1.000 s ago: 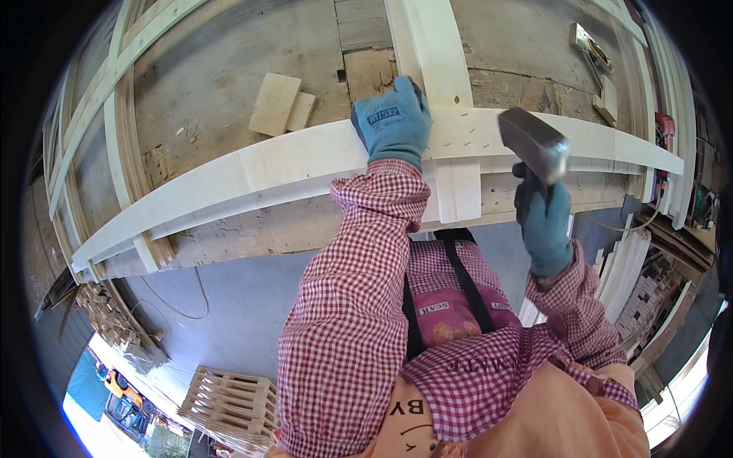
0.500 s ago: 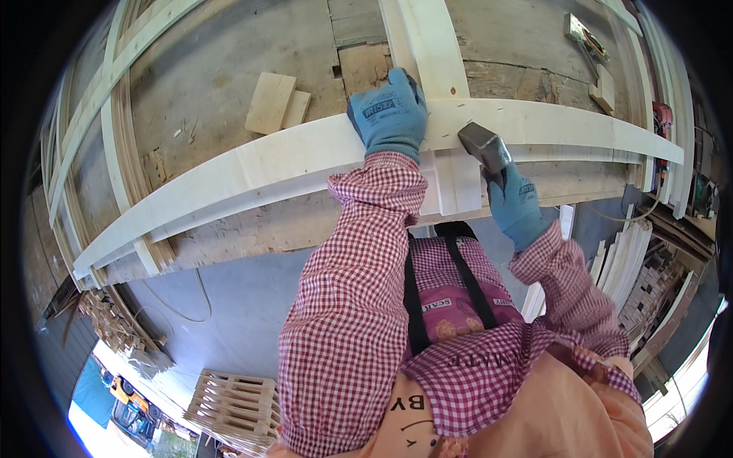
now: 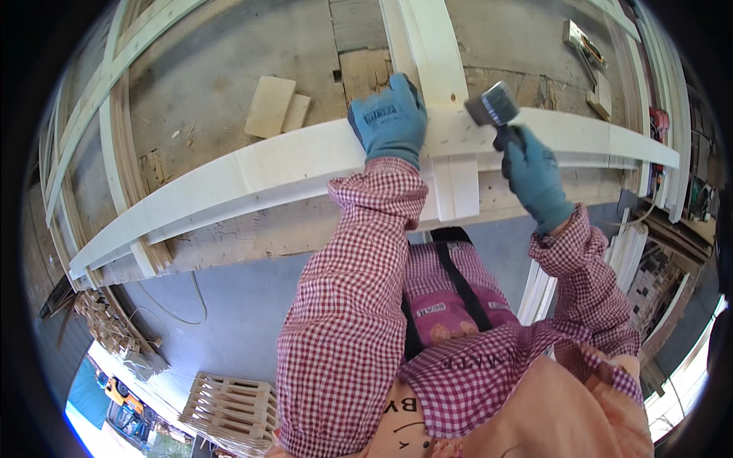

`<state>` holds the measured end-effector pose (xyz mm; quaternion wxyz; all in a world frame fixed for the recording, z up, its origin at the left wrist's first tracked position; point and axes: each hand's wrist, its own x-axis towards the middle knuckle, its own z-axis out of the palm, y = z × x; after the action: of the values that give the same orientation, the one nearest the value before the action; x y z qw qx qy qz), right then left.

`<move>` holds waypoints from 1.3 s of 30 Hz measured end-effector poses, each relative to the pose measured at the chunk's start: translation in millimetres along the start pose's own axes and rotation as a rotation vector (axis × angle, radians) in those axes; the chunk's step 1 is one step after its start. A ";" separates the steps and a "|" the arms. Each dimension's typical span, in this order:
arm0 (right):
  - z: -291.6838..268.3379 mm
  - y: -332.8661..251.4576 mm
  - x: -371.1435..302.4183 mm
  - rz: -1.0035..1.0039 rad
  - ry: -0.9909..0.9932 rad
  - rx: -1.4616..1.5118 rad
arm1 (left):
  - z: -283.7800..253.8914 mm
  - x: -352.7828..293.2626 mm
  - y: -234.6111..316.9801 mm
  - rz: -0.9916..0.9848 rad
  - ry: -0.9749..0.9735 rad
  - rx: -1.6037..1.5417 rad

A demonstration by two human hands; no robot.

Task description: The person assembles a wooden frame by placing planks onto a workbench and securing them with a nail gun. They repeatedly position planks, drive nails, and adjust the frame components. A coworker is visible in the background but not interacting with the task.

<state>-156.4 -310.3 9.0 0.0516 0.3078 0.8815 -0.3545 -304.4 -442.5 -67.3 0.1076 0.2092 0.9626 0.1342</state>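
A long, curved pale wooden board (image 3: 252, 162) spans the bench and crosses a straight pale board (image 3: 437, 53) running away from me. My left hand (image 3: 389, 122), in a blue glove, grips the curved board just left of this crossing, fingers curled over its far edge. My gloved right hand (image 3: 536, 175) is closed round the dark handle of a hammer (image 3: 492, 105). The hammer's blocky metal head is over the curved board, right of the crossing, seemingly raised above it. Several small dark marks, perhaps nails or staples, dot the board between my hands.
Two loose wood blocks (image 3: 271, 107) lie on the worn bench top (image 3: 214, 76) beyond the curved board. A metal tool (image 3: 584, 44) and another wood block (image 3: 600, 95) lie at the far right. A slatted wooden pallet (image 3: 229, 408) stands on the floor at lower left.
My right hand has moved right, lifting the hammer off the curved board and tilting its head. My left hand stays at the crossing; the board has shifted very slightly.
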 end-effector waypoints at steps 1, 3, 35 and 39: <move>-11.4 -18.5 -5.0 0.037 -0.006 0.114 | -0.1 -4.6 -1.4 0.000 -0.020 -0.004; -12.8 -30.0 -11.4 0.110 0.036 0.275 | -2.4 -0.4 -3.2 0.000 -0.031 -0.003; 7.5 -45.5 -36.2 -0.004 -0.014 0.312 | 16.2 -7.6 -15.7 0.054 0.494 -0.756; 34.1 -20.8 -12.1 -0.082 -0.092 -0.286 | 10.6 -8.8 -15.9 0.049 0.500 -0.459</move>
<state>-163.1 -350.5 -0.3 0.1206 0.2447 0.9314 -0.2410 -299.7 -458.0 -80.9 -0.0908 0.1630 0.8986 0.3970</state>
